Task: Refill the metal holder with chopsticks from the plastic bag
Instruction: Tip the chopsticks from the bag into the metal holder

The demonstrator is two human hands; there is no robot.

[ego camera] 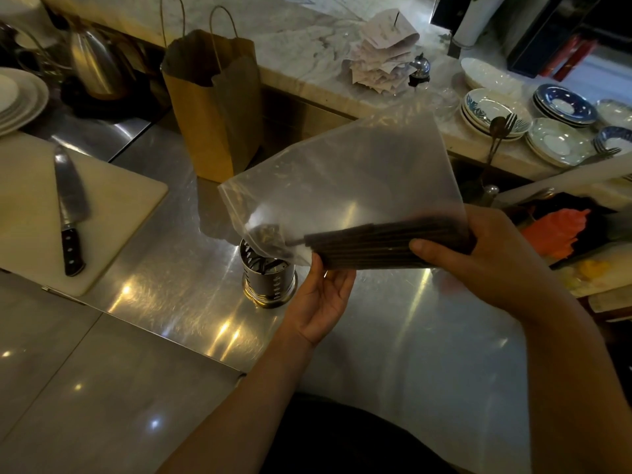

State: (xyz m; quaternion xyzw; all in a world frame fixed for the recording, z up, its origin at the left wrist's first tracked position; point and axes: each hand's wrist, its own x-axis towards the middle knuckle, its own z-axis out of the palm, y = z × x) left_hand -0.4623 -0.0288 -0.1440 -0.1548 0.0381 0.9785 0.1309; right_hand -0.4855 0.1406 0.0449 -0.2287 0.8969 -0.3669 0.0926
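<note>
A clear plastic bag [345, 179] hangs above the steel counter, tilted with its open mouth toward the lower left. Inside lies a bundle of dark chopsticks [369, 246], roughly level. My right hand [478, 248] grips the bag around the bundle's right end. My left hand [323, 292] sits under the bag's lower edge, palm up, fingertips touching the plastic near the chopstick tips. The perforated metal holder [268, 280] stands upright on the counter just below the bag's mouth, with a few dark pieces visible inside.
A chef's knife [68, 210] lies on a white cutting board [119, 213] at left. Behind stand a brown paper bag [215, 111] and a kettle [94, 63]. Stacked plates [492, 111] and a receipt spike [383, 59] sit on the marble ledge.
</note>
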